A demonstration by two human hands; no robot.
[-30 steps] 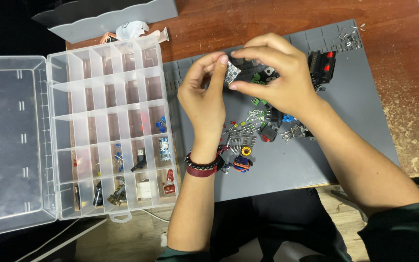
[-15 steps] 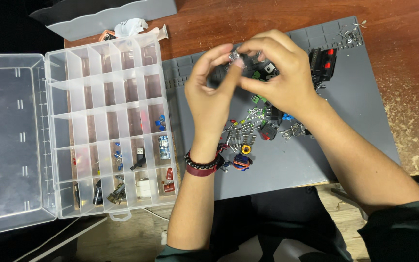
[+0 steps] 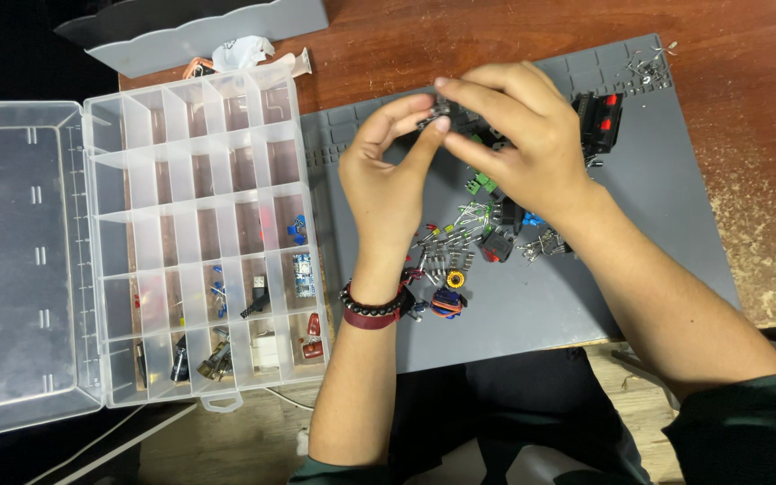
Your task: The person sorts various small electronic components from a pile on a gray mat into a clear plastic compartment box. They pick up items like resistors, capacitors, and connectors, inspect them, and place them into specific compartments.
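My left hand (image 3: 392, 171) and my right hand (image 3: 518, 135) meet above the grey work mat (image 3: 657, 233). Together their fingertips pinch a small dark electronic part (image 3: 437, 112); most of it is hidden by the fingers. A dark beaded bracelet (image 3: 372, 310) circles my left wrist. Under and between the hands lies a heap of small components (image 3: 482, 238): green terminal blocks, resistors, black pieces, a yellow coil and a blue and orange part.
A clear compartment organiser (image 3: 199, 233) stands left of the mat with its lid (image 3: 15, 260) folded open; a few cells hold small parts. A black and red connector block (image 3: 602, 117) sits on the mat's far right. A grey tray (image 3: 190, 31) and crumpled plastic (image 3: 242, 52) lie at the back.
Both hands have stayed over the mat while turning the small part; the fingers have closed more tightly around it, hiding it more than before.
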